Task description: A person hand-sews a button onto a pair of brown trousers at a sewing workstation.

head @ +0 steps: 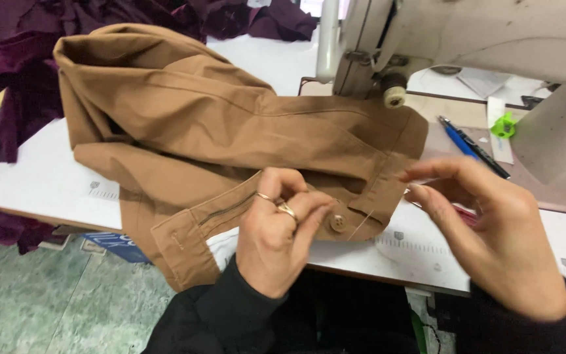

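A brown garment [217, 124] with a zipper and waistband lies across the white sewing table [40, 177]. A brown button [339, 223] sits on the waistband tab. My left hand [280, 229], wearing rings, pinches the fabric right beside the button. My right hand [492, 229] hovers just right of the tab, thumb and forefinger pinched together near a thin thread [360, 226] that runs from the button area. Whether a needle is between those fingers is too small to tell.
A cream sewing machine [440, 39] stands at the back right. Blue and black pens [470, 145] and a small green object [504, 126] lie by it. Dark purple fabric [27, 59] is heaped at the back left. Green floor shows below the table edge.
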